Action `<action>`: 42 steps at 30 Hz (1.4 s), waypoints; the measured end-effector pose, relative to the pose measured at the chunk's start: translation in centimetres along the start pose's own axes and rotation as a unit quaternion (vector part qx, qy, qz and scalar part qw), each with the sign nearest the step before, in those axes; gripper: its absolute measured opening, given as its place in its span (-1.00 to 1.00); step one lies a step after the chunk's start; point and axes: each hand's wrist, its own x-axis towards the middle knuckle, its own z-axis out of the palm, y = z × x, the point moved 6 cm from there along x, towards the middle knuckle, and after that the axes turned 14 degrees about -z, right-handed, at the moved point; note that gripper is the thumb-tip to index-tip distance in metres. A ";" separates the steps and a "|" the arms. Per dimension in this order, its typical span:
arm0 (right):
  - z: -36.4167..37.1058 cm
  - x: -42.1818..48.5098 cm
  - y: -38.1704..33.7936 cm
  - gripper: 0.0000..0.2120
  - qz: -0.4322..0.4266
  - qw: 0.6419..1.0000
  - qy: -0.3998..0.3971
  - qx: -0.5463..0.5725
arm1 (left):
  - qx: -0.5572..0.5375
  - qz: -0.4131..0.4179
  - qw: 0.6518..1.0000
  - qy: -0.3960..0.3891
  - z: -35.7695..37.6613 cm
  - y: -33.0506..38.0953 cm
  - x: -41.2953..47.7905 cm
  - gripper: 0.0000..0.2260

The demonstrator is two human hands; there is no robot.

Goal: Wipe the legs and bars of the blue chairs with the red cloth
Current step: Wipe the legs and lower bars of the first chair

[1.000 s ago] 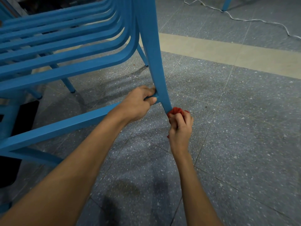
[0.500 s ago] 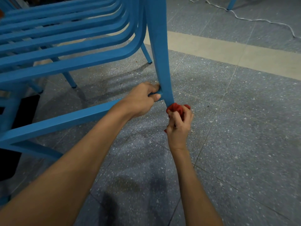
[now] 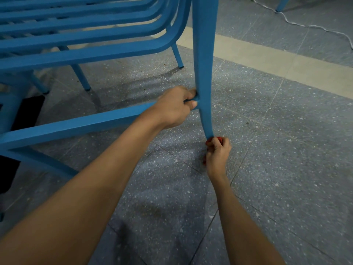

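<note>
A stack of blue chairs fills the upper left. Its near leg [image 3: 204,73] runs down to the floor at centre. My left hand [image 3: 176,108] grips the low side bar [image 3: 86,123] where it joins that leg. My right hand [image 3: 217,153] holds the red cloth [image 3: 219,139] bunched around the bottom end of the leg, close to the floor. Only small bits of red show above and beside my fingers; the leg's foot is hidden by the cloth and hand.
Speckled grey floor tiles surround the chair, crossed by a beige strip [image 3: 277,62]. A white cable [image 3: 313,25] snakes across the far floor by another blue leg [image 3: 281,4]. Other chair legs [image 3: 177,56] stand behind. A black object [image 3: 24,111] lies under the chairs at left.
My right hand has slid the red cloth down the leg towards the floor. My left hand keeps its grip on the side bar at the joint.
</note>
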 end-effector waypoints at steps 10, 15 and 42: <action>-2.6 -0.1 0.6 -0.80 0.289 0.904 -0.032 0.314 | -0.055 0.135 0.941 0.306 3.6 -2.3 -6.6 -0.56; -2.2 -1.3 -2.4 -0.88 0.321 0.832 -0.143 0.428 | -0.184 -0.019 0.974 0.130 10.6 -6.7 -6.4 -0.56; -2.3 3.8 -2.9 -0.66 -0.094 0.978 -0.186 0.028 | -0.570 -0.228 0.790 -0.009 21.9 -8.8 3.6 -0.66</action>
